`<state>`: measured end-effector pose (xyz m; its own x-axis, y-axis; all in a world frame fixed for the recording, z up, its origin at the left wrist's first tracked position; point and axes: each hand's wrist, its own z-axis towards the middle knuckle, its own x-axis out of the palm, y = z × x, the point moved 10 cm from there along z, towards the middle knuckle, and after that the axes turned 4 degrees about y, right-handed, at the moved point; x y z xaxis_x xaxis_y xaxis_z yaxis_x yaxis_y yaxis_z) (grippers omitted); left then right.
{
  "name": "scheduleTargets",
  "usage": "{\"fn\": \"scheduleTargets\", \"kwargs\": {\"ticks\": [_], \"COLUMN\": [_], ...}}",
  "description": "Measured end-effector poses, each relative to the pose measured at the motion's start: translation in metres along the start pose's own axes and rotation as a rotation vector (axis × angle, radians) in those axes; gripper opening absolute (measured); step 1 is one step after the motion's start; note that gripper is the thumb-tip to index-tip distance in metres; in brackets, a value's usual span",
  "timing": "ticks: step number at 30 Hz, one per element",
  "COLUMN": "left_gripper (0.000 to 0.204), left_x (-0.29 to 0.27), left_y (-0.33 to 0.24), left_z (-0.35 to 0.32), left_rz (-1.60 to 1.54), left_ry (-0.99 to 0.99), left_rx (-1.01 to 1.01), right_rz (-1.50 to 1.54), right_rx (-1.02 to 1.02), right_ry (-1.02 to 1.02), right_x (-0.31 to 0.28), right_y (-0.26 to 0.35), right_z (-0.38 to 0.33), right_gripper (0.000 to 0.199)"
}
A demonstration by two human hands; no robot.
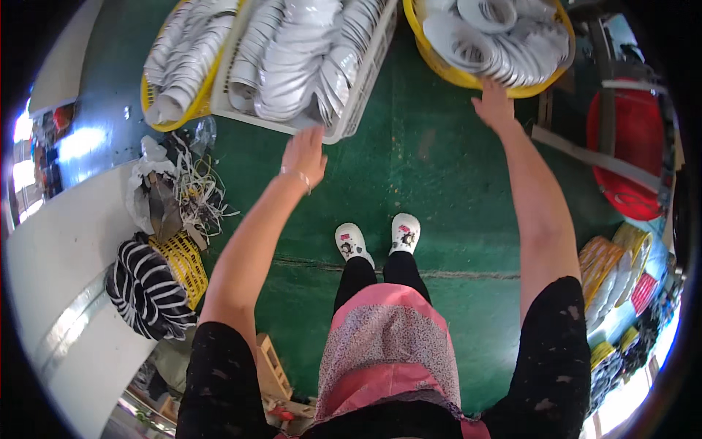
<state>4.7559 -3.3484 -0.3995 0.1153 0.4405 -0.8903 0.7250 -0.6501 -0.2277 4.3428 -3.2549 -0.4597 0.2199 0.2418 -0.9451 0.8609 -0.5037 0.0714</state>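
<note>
My left hand (304, 154) reaches forward with fingers together, its tips at the near rim of a white crate (363, 102) packed with white shoe soles (292, 58). A thin bracelet circles that wrist. My right hand (493, 104) stretches out to the near rim of a yellow round basket (439, 69) holding more white soles (482, 36); the fingers rest on the rim, and whether they grip it is hidden. Neither hand visibly holds a sole. My feet in white shoes (376, 238) stand on the green floor (431, 168).
A second yellow basket of soles (179, 66) stands far left. A pile of scraps and bags (175, 190) and a striped cloth on a yellow crate (150, 282) lie at left. A red tub (629, 146) and stacked soles (614, 278) are at right. A wooden stool (270, 366) stands behind me.
</note>
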Motion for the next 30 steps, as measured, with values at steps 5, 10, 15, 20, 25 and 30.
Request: {"fn": "scheduleTargets", "kwargs": {"ticks": [5,10,15,20,25,30], "left_gripper": [0.080,0.085,0.086,0.099,0.090,0.106], "left_x": [0.070,0.066,0.073,0.108,0.137,0.175], "left_y": [0.006,-0.004,-0.016,-0.033,-0.043,-0.009], "left_z": [0.067,0.051,0.035,-0.013,-0.085,-0.159], "left_rz": [-0.121,-0.140,-0.193,-0.219,-0.253,-0.276], "left_ry": [0.209,-0.007,0.180,0.207,0.206,0.338], "left_rx": [-0.026,-0.135,-0.211,-0.191,-0.101,-0.298], "right_rz": [0.015,0.055,0.094,0.187,0.207,0.114], "right_rx": [0.032,0.117,0.143,0.140,0.159,0.078], "right_ry": [-0.138,-0.085,-0.043,-0.008,-0.008,0.064], "right_x": [0.009,0.019,0.025,0.056,0.094,0.124], "right_y": [0.015,0.008,0.015,0.021,0.013,-0.007], "right_z": [-0.003,-0.026,-0.089,-0.191,-0.307,-0.416], "right_gripper": [0.065,0.067,0.068,0.069,0.071,0.071]}}
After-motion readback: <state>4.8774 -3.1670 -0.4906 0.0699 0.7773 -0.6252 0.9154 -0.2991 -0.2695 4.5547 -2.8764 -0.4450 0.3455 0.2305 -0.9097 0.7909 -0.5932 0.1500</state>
